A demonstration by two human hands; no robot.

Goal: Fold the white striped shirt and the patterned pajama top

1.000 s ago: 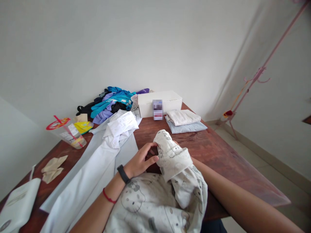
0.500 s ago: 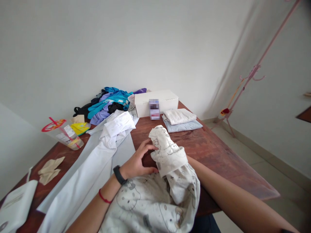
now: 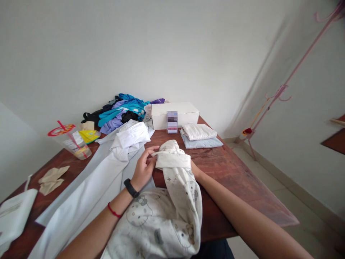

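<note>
Tabletop [image 3: 234,165], wide rightward (patterned cloth [image 3: 164,216] across near edge [image 3: 218,239]).

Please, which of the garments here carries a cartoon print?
The off-white garment at the left hand: grey cartoon cat faces mark it. The long white garment, the folded pair and the coloured pile show none.

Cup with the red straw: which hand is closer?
Left. The left hand is right of the cup, across the white cloth; the right hand, mostly hidden by the patterned cloth, is farther right.
</note>
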